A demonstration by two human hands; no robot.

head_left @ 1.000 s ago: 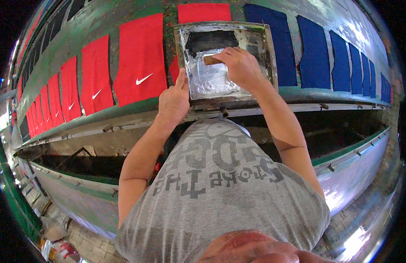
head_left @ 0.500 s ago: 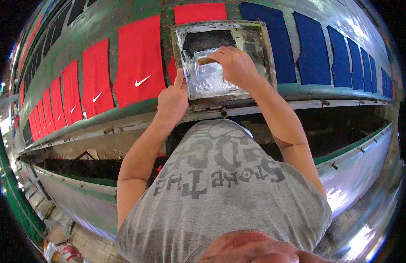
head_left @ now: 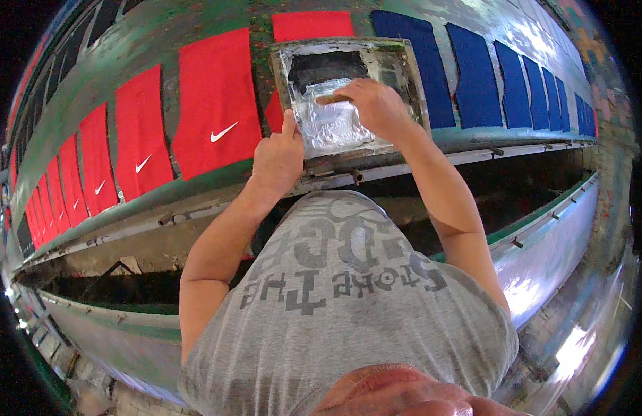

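A screen-printing frame (head_left: 418,83) lies flat on the long green table, with a dark patch and smeared silvery-white ink (head_left: 335,128) inside its border. My right hand (head_left: 378,111) is closed round a small squeegee; its brownish edge (head_left: 332,99) shows left of the fingers, over the ink, and the rest is hidden under the hand. At the frame's near left side, my left hand (head_left: 279,156) grips the edge, the index finger stretched along it and the other fingers curled. Beside that hand lies a red fabric piece (head_left: 217,104) with a white curved mark.
More red pieces (head_left: 144,132) run off leftward along the table, several with the same white mark. Plain navy fabric pieces (head_left: 475,76) line the right side. A metal rail (head_left: 466,154) with short pegs edges the table, and a dark trough (head_left: 543,177) lies below it.
The view has turned slightly, shifting the fabric rows. Within the frame, the squeegee and my right hand have moved a little to the right; my left hand stays at the frame's edge.
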